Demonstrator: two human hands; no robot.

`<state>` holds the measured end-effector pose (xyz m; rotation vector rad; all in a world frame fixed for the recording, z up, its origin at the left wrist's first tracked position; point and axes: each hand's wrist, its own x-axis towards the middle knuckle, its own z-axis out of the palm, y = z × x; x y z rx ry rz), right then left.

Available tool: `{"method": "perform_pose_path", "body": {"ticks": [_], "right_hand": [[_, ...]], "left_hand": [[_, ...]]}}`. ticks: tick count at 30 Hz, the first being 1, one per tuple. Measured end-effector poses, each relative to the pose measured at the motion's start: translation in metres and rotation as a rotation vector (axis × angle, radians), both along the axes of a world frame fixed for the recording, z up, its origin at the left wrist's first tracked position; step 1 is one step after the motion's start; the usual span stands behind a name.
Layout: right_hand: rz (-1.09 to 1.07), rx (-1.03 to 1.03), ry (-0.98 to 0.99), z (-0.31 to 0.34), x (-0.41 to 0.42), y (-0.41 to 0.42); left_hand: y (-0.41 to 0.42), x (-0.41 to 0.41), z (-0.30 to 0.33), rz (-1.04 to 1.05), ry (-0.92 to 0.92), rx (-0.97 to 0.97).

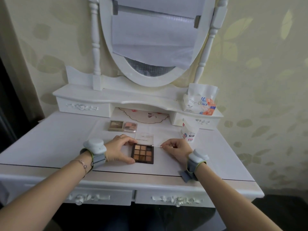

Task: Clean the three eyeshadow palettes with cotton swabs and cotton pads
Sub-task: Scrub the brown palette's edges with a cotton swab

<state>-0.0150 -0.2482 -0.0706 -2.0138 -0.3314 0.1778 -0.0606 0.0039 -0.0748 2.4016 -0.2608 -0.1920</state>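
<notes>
A white dressing table point(50, 139) is seen from above, its top covered by a pale sheet, with two carved drawers along the front edge. At its rear stands an oval mirror point(150, 77), the glass of which is largely covered by taped white paper. A raised shelf unit point(86, 97) runs beneath the mirror, and a tissue pack point(200, 100) is placed on its right end. A white packet with a barcode point(189, 130) is observed standing on the tabletop just below that end; its contents cannot be determined. The nine-pan palette point(143, 153) is laid open in the centre of the table, its clear lid point(144, 138) folded back flat behind it. Two smaller palettes are set side by side farther back and to the left: a beige palette point(115, 125) and, touching or just beside it, a pink palette point(130, 126). The left hand point(119, 151) is curled round the left edge of the nine-pan palette, thumb at the near corner and fingers at the far corner. A cotton swab point(155, 146) is pinched between the fingertips of the right hand point(176, 150), and its tip is held at the upper right corner of the nine-pan palette. Grey strapped devices are worn on both wrists.
</notes>
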Motion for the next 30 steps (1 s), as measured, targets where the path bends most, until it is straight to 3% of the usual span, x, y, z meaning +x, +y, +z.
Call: {"method": "perform_pose_path", "body": {"ticks": [18, 23, 30], "right_hand": [[0.032, -0.035, -0.104, -0.0054, 0.0002, -0.002], [0.095, -0.065, -0.011, -0.0008, -0.0004, -0.0067], [-0.009, 0.034, -0.039, -0.002, -0.0015, -0.0035]], "left_hand": [[-0.0019, -0.0005, -0.0014, 0.008, -0.03, -0.03], [-0.0015, -0.0002, -0.0037, 0.012, -0.038, -0.034], [-0.0011, 0.0005, -0.0041, 0.03, -0.044, -0.044]]}}
